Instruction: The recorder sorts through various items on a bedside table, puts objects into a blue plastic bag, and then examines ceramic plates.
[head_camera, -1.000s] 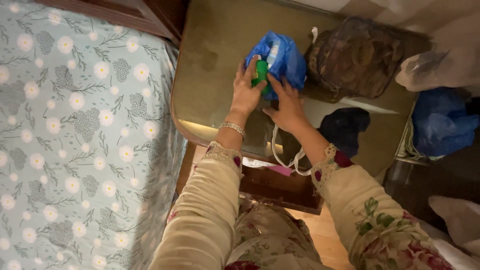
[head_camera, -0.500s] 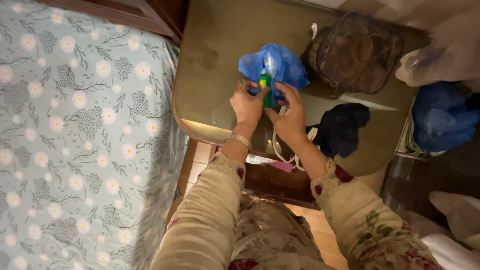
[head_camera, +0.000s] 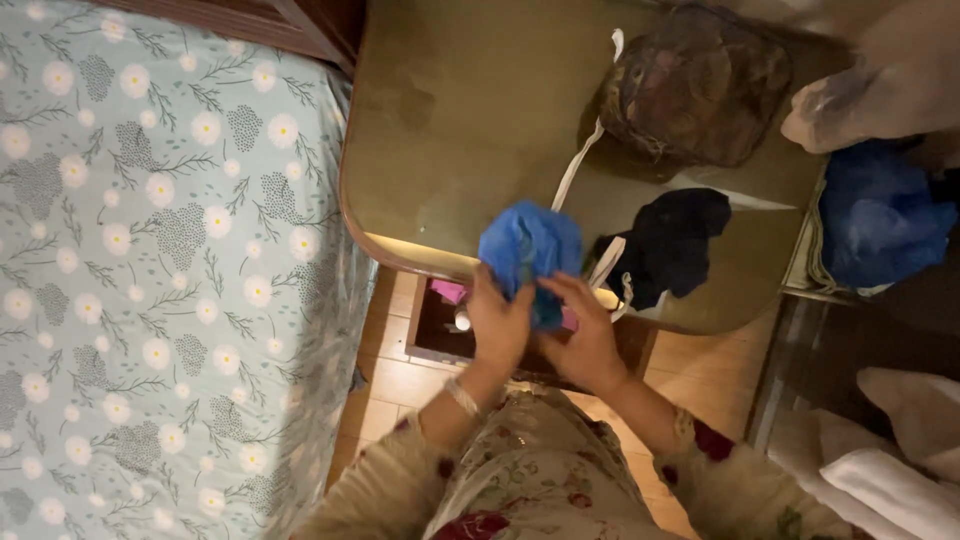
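Presently held: one blue plastic bag (head_camera: 530, 250), thin crinkled film, bunched into a bundle, raised above the near edge of the glass-topped worktop (head_camera: 470, 110). Left hand (head_camera: 497, 325): fingers curled shut around the bag's lower left. Right hand (head_camera: 590, 340): fingers (head_camera: 560, 290) partly closed, pinching the bag's lower right edge. Contents not visible.

Handling, as judged: soft, light, shapeless and somewhat slippery; likely best gripped at the gathered neck or bunched folds, where the film will not slide.

Adjacent items: brown patterned pouch (head_camera: 700, 85) at the worktop's far side; dark cloth (head_camera: 668, 240) just right of the bag; white strap (head_camera: 580, 165) between them; floral bed sheet (head_camera: 150, 260) left; open drawer (head_camera: 445, 325) below.
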